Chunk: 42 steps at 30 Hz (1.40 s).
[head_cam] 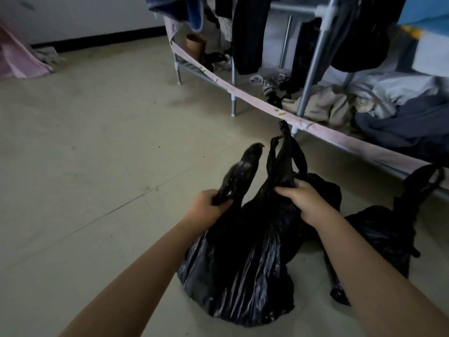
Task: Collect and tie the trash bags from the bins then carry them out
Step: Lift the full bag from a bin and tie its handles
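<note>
1. While both bare arms reach down from the lower edge of the view, a black trash bag (243,271) sits on the pale floor (97,166), just in front of the metal clothes rack (313,69).
2. Left hand (209,206): fingers curled tight round one gathered ear of the bag's mouth, which stands up as a twisted strip on the side of the bag away from the rack.
3. Right hand (303,203): fingers closed round the other gathered part of the mouth, whose looped handles rise toward the rack's lower rail.
4. The two gripped parts are apart, not knotted together.
5. A second black bag (379,234) lies on the floor between the first bag and the rack's rail, partly behind the right forearm; its handle loop stands up near the rail.
6. Dark garments hang from the rack, and crumpled clothes (340,105) lie on its bottom shelf.
7. Well away from the rack, a pink cloth (17,59) reaches the floor by the wall.
</note>
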Tool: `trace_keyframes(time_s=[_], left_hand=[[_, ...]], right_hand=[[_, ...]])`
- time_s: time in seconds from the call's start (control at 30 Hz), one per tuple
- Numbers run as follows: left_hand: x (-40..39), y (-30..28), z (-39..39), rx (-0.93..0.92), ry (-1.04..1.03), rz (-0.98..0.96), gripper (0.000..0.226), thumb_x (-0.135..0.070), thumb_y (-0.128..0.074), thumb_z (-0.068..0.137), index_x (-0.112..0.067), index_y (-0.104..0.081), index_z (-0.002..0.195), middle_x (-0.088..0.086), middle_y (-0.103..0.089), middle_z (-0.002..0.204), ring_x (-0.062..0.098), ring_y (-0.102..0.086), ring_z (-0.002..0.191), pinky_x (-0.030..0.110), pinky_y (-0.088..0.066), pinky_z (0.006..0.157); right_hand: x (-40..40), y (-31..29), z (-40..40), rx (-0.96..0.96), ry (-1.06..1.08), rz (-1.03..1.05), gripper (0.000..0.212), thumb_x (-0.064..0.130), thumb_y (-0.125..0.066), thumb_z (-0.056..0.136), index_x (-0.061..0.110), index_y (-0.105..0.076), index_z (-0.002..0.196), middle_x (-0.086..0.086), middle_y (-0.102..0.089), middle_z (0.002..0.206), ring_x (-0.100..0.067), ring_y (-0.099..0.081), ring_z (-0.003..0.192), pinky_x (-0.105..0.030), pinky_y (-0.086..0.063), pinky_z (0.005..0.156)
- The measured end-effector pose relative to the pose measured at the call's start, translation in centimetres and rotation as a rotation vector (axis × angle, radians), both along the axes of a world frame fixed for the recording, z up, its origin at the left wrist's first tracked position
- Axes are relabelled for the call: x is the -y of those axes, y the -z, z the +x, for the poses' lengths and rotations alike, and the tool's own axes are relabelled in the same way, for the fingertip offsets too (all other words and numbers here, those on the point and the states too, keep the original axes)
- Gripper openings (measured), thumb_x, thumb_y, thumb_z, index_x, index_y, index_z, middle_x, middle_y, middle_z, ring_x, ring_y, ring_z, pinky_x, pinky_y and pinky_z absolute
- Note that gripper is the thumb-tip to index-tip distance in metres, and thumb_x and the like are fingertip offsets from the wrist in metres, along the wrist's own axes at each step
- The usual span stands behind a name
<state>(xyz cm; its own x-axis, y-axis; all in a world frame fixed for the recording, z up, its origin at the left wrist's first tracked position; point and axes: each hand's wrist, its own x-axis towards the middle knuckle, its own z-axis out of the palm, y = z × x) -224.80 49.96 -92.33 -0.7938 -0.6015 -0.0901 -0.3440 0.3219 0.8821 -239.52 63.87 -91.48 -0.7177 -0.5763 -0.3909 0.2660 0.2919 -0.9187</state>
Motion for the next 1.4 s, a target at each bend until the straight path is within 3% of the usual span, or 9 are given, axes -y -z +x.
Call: trace_keyframes(time_s=[0.13,0.27,0.37,0.57,0.73,0.9,1.1,1.27,1.4], left_hand=[[0.3,-0.8,0.0,-0.341,-0.396,0.677,0.02,-0.021,-0.045,0.095,-0.007,-0.054,0.106,0.004,-0.063,0.081,0.013,-0.065,0.064,0.025,-0.052,0.07],[1.4,-0.9,1.9,-0.565,-0.638,0.705,0.024,-0.029,-0.04,0.096,-0.008,-0.052,0.098,0.004,-0.062,0.069,0.015,-0.064,0.052,0.03,-0.059,0.059],[2.1,-0.2,3.8,-0.626,-0.672,0.627,0.03,-0.033,-0.04,0.096,-0.016,-0.039,0.071,-0.01,-0.037,0.031,0.003,-0.035,0.025,0.011,-0.039,0.035],[4.3,1.4,5.1,-0.5,-0.874,0.748,0.031,-0.016,-0.045,0.095,-0.012,-0.044,0.065,0.002,-0.034,0.058,0.011,-0.036,0.047,0.02,-0.036,0.045],[4.3,2.2,4.2,-0.81,-0.86,1.166,0.047,-0.037,-0.031,0.099,-0.012,-0.034,0.058,0.0,-0.043,0.033,0.016,-0.05,0.047,0.027,-0.041,0.056],[3.4,2.4,3.3,-0.605,-0.746,1.12,0.047,-0.038,-0.03,0.099,-0.014,-0.03,0.058,-0.006,-0.022,0.024,0.007,-0.021,0.017,0.01,-0.022,0.03],[3.5,2.0,3.9,-0.412,-0.597,1.053,0.035,-0.021,-0.031,0.095,-0.012,-0.032,0.061,-0.007,-0.022,0.025,0.007,-0.02,0.018,0.011,-0.021,0.031],[2.9,2.4,4.7,-0.419,-0.543,1.153,0.037,-0.014,-0.022,0.095,-0.007,-0.039,0.063,-0.003,-0.031,0.027,0.008,-0.028,0.02,0.021,-0.018,0.048],[3.2,3.1,5.6,-0.669,-0.577,1.299,0.037,-0.01,-0.023,0.097,-0.009,-0.038,0.063,0.0,-0.039,0.032,0.014,-0.035,0.044,0.02,-0.029,0.057]], right_hand=[[1.6,-0.3,-0.7,-0.16,0.048,-0.037,0.03,0.012,-0.048,0.092,0.007,-0.052,0.121,-0.005,-0.063,0.092,-0.026,-0.06,0.092,-0.035,-0.041,0.089],[3.4,-1.3,-1.8,-0.801,0.096,0.414,0.04,0.015,-0.04,0.093,0.013,-0.042,0.133,-0.021,-0.059,0.121,-0.038,-0.049,0.118,-0.051,-0.026,0.111],[5.1,-2.7,-0.6,-0.309,0.195,-0.055,0.04,0.013,-0.031,0.094,0.019,-0.039,0.132,-0.018,-0.067,0.105,-0.033,-0.06,0.098,-0.041,-0.047,0.086],[6.7,-0.5,1.2,0.613,0.518,-0.378,0.033,0.009,-0.027,0.091,0.009,-0.034,0.059,-0.004,-0.036,0.025,-0.013,-0.028,0.014,-0.012,-0.039,0.035],[4.7,0.7,1.3,0.506,0.353,-0.353,0.023,0.016,-0.035,0.082,0.013,-0.031,0.059,-0.003,-0.031,0.055,-0.014,-0.029,0.038,-0.006,-0.021,0.033],[3.1,0.4,1.0,0.361,0.159,-0.283,0.022,-0.002,-0.04,0.084,0.006,-0.052,0.067,-0.007,-0.056,0.053,-0.018,-0.052,0.047,-0.023,-0.037,0.048],[3.1,0.2,0.6,-0.181,0.139,0.135,0.033,0.018,-0.044,0.094,0.005,-0.049,0.125,-0.021,-0.053,0.128,-0.035,-0.05,0.118,-0.046,-0.039,0.103],[3.9,0.9,1.4,0.498,0.394,-0.553,0.025,0.028,-0.028,0.1,0.011,-0.047,0.098,-0.01,-0.055,0.076,-0.021,-0.064,0.06,-0.037,-0.048,0.08],[4.2,2.6,1.8,0.502,0.449,-0.387,0.035,0.024,-0.03,0.099,0.013,-0.032,0.066,-0.001,-0.033,0.036,-0.007,-0.026,0.017,-0.009,-0.031,0.03]])
